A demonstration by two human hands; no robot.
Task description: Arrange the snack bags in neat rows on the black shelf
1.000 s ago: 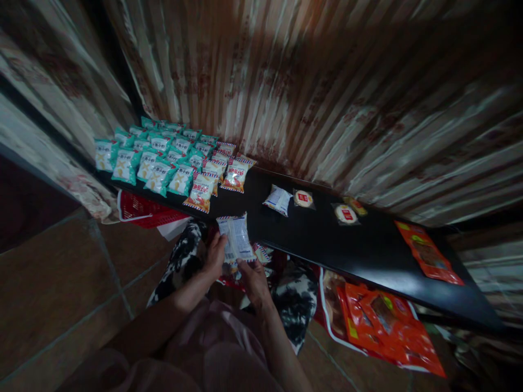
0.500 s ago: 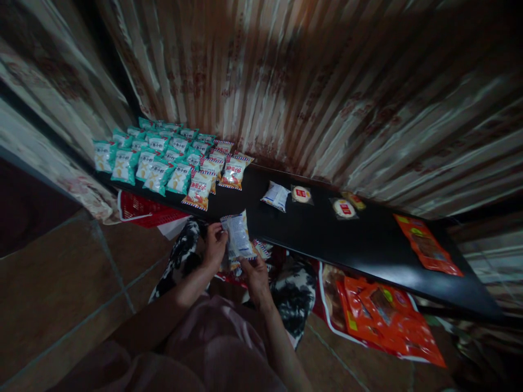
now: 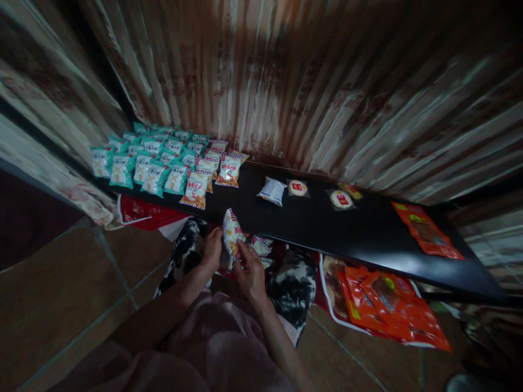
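Observation:
A small white-and-orange snack bag (image 3: pixel 231 233) is held up on edge between my two hands, just in front of the shelf. My right hand (image 3: pixel 250 272) pinches its lower right side. On its left edge, my left hand (image 3: pixel 212 249) is closed against it, the fingertips partly hidden behind the bag. Below, in front of my lap, more bags of the same kind (image 3: pixel 261 245) show beside my right hand. Matching orange-and-white bags (image 3: pixel 196 189) stand on the black shelf (image 3: pixel 245 202), next to rows of teal snack bags (image 3: pixel 154 177).
On the shelf lie a snack bag turned back side up (image 3: pixel 272 191), two round white packets (image 3: pixel 298 188), a yellow packet (image 3: pixel 351 190) and a flat orange package (image 3: pixel 427 231). Below the shelf are a red basket (image 3: pixel 141 211) at left and a pile of orange packages (image 3: pixel 388 305) at right.
The bag in my hands has turned from its printed back to a narrow view showing its front side. My right hand has moved up along it. The view has shifted slightly.

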